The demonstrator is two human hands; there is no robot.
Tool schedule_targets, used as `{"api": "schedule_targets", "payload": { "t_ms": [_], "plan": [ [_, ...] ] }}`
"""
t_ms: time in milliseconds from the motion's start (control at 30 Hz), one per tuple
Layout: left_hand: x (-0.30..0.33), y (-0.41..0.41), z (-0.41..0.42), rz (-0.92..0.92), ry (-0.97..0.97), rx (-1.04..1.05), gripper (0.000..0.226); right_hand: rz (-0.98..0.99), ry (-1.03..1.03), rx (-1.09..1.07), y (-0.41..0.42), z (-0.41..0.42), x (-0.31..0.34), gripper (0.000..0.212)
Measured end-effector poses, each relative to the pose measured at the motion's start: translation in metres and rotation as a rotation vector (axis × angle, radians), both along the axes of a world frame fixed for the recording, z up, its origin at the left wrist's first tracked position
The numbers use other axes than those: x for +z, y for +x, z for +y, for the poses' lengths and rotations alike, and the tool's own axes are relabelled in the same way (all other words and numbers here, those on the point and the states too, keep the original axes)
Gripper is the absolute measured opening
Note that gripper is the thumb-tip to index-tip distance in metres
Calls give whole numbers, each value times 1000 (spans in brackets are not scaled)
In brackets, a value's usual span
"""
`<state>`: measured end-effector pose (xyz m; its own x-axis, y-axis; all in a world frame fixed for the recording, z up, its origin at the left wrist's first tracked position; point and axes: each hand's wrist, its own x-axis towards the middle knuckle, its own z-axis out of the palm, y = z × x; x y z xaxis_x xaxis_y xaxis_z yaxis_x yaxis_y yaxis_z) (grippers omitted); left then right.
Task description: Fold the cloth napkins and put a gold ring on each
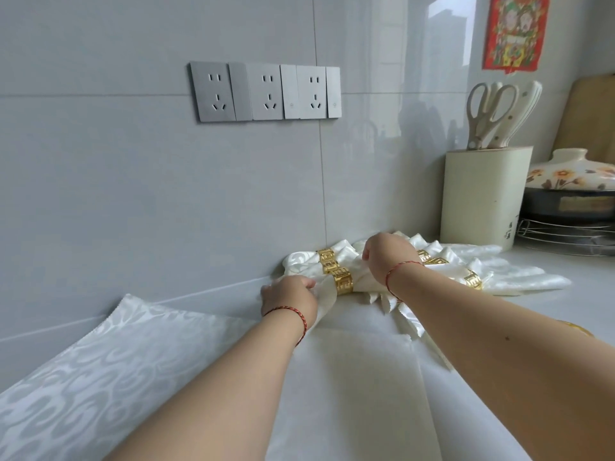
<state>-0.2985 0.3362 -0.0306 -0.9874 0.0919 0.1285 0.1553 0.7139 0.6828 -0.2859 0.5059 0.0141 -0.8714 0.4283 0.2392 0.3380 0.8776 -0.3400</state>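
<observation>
Head view, looking down along two bare forearms to a pale countertop (565, 314) by a grey tiled wall: the left hand (289, 299) curls round one end of a folded white cloth napkin (327, 296) wearing a gold cut-out metal ring (342, 281). The right hand (387, 256), fingers bent, grips its other end. Further ringed napkins (512, 277) lie just behind, and a flat patterned white cloth (100, 371) lies lower left.
</observation>
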Motion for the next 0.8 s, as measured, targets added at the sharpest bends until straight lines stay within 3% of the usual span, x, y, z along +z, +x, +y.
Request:
{"api": "schedule_targets", "payload": {
  "t_ms": [133, 300, 467, 667, 800],
  "plan": [
    [20, 22, -18, 55, -105, -46, 38, 97, 111, 49, 22, -15, 8, 25],
    [32, 81, -65, 86, -100, -154, 32, 80, -14, 241, 81, -62, 10, 22],
    [19, 157, -126, 34, -196, -215, 34, -86, -77, 429, 151, -115, -17, 27],
    [-1, 241, -194, -42, -447, -276, 39, -221, -141, 594, 217, -162, -35, 37],
    [-1, 285, -224, -59, -562, -327, 56, -248, -115, 716, 253, -181, -42, 39]
  ]
}}
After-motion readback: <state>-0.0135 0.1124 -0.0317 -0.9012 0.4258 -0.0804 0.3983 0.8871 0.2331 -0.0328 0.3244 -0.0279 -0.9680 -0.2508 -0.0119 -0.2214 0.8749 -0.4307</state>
